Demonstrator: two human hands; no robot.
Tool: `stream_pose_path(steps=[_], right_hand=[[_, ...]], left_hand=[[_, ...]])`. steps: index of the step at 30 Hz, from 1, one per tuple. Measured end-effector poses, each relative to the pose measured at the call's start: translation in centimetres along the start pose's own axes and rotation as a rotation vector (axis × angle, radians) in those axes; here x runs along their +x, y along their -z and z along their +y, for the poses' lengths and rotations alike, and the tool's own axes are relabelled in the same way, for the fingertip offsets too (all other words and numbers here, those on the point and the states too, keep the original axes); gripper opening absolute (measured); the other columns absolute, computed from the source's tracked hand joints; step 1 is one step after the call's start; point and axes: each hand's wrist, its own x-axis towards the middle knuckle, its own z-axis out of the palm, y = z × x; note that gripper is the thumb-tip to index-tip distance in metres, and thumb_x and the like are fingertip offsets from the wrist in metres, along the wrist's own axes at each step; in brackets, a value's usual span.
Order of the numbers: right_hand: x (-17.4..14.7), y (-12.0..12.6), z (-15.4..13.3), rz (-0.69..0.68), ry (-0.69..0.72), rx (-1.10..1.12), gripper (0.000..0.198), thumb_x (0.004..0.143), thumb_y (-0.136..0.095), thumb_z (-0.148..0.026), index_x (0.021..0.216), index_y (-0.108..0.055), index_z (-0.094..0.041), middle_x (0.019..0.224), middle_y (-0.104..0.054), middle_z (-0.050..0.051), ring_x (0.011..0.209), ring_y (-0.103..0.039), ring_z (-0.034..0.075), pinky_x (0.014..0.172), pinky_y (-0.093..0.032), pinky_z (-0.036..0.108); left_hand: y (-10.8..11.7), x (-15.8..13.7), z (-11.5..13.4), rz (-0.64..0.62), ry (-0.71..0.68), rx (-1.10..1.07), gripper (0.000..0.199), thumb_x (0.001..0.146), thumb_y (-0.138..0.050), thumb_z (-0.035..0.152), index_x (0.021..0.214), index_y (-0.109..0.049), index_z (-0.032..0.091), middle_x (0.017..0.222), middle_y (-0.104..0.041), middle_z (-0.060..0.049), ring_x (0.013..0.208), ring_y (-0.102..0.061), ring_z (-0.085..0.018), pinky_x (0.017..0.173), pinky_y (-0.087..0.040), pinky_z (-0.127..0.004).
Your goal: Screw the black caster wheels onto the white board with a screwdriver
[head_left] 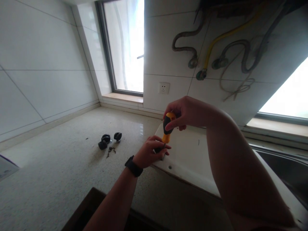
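Note:
My right hand [179, 112] is wrapped round the yellow and black handle of a screwdriver [169, 123], which points down, nearly upright. My left hand [151, 150] is closed at the near-left corner of a white board [190, 157], its fingers around a black caster [158, 149] that they mostly cover. The screwdriver's shaft reaches down between the left fingertips; its tip and any screw under it are hidden. Left of my hand, several loose black casters [106, 138] lie close together on the speckled counter, with a small heap of dark screws [111, 150] beside them.
The board lies on the speckled countertop [69, 160], close to the tiled wall. A metal sink [286, 170] is at the right. Above, hoses and a yellow pipe [226, 32] run to wall valves; a socket [164, 88] sits lower. A box corner [7, 168] shows at far left.

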Motion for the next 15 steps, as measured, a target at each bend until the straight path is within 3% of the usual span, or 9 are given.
stream_pose_path(steps=[3,5,7,10,13,15], right_hand=[[0.06,-0.14,-0.26,0.034,0.032,-0.059,0.044,0.072,-0.083,-0.053,0.098,-0.071,-0.019,0.067,-0.071,-0.001,0.051,-0.064,0.013,0.05,-0.044,0.026],[0.15,-0.22,-0.36,0.05,0.124,-0.096,0.041,0.074,-0.082,-0.051,0.097,-0.072,-0.019,0.073,-0.072,0.0,0.06,-0.065,0.014,0.056,-0.045,0.027],[0.18,-0.26,-0.38,0.019,0.246,-0.114,0.036,0.081,-0.078,-0.046,0.105,-0.072,-0.019,0.087,-0.074,0.003,0.075,-0.067,0.015,0.067,-0.048,0.028],[0.17,-0.33,-0.19,-0.165,0.367,0.036,0.04,0.091,-0.068,-0.034,0.129,-0.063,-0.022,0.12,-0.071,0.007,0.104,-0.066,0.018,0.085,-0.05,0.03],[0.49,-0.53,0.22,-0.285,0.346,0.266,0.041,0.091,-0.067,-0.029,0.131,-0.058,-0.022,0.133,-0.066,0.009,0.119,-0.063,0.019,0.092,-0.051,0.031],[0.96,-0.7,0.56,-0.221,0.267,0.244,0.036,0.085,-0.074,-0.033,0.116,-0.063,-0.02,0.118,-0.072,0.007,0.108,-0.068,0.02,0.087,-0.052,0.031]], left_hand=[[0.02,-0.01,0.07,0.003,0.007,0.015,0.016,0.091,-0.068,0.023,0.096,-0.083,0.02,0.097,-0.069,-0.009,0.101,-0.064,-0.021,0.096,-0.054,-0.041],[0.03,-0.02,0.02,0.006,0.011,0.03,0.015,0.091,-0.068,0.021,0.096,-0.083,0.021,0.094,-0.07,-0.009,0.103,-0.063,-0.023,0.099,-0.052,-0.045],[0.04,-0.04,-0.11,0.008,0.014,0.032,0.015,0.09,-0.068,0.02,0.095,-0.083,0.021,0.093,-0.07,-0.009,0.103,-0.063,-0.023,0.1,-0.051,-0.046],[0.09,-0.12,-0.35,0.0,0.01,-0.006,0.014,0.089,-0.07,0.021,0.095,-0.083,0.02,0.099,-0.069,-0.009,0.102,-0.063,-0.022,0.097,-0.053,-0.044],[0.16,-0.16,-0.47,-0.002,-0.003,-0.032,0.014,0.089,-0.07,0.021,0.095,-0.083,0.02,0.101,-0.069,-0.01,0.106,-0.062,-0.023,0.097,-0.054,-0.042],[0.15,-0.12,-0.44,0.0,-0.006,-0.025,0.015,0.09,-0.069,0.02,0.095,-0.083,0.02,0.099,-0.07,-0.009,0.106,-0.062,-0.023,0.098,-0.053,-0.043]])
